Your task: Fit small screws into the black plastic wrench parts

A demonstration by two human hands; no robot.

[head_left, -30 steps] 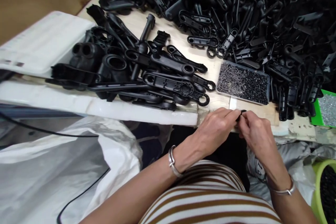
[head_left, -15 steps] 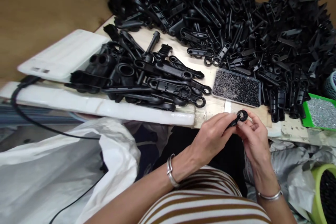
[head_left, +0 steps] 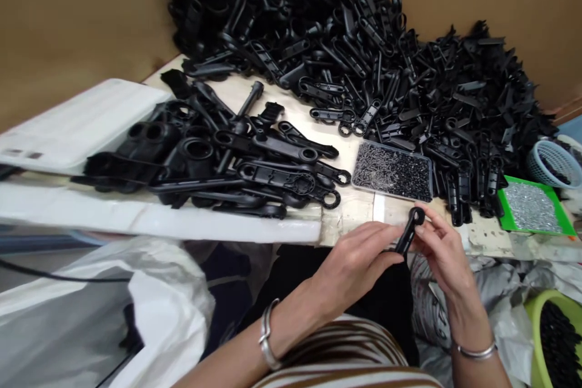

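Note:
Between my two hands, just over the table's front edge, is a slim black plastic arm part with a ring at its upper end. My left hand pinches its lower length between thumb and fingers. At the ring end, my right hand grips it with thumb and fingertips. Beyond them lies a clear box of small dark screws or pins. Left of that box, several similar black arm parts lie in a loose heap. Part of the held piece is covered by my fingers.
A large pile of black parts fills the back. At right are a green tray of small silvery pieces, a blue basket and a yellow-green bucket. A white box stands left, above a white sack.
The black arm part has turned more upright in my hands, with its ring facing differently. The camera view has shifted, so the table stands lower and further left.

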